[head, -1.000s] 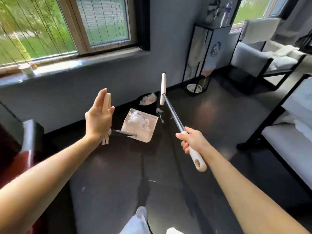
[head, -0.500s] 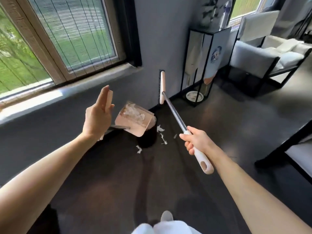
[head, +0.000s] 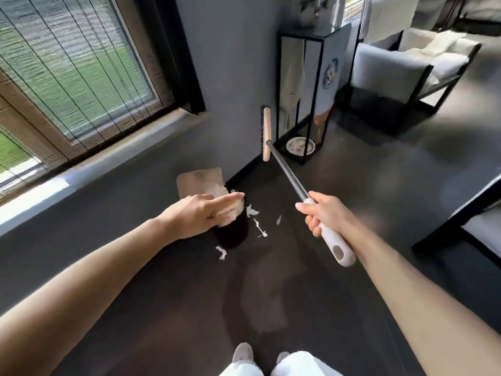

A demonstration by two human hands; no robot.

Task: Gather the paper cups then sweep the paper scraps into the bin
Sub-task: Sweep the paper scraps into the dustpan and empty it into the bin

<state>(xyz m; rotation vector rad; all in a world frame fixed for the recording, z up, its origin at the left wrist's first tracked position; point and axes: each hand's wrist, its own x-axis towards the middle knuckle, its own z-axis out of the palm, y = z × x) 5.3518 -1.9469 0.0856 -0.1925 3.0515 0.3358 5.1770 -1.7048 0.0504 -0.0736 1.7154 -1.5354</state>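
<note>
Left hand (head: 200,213) hides the handle of the dustpan (head: 200,183) and most of the bin (head: 233,234) mouth; its grip unclear.
</note>
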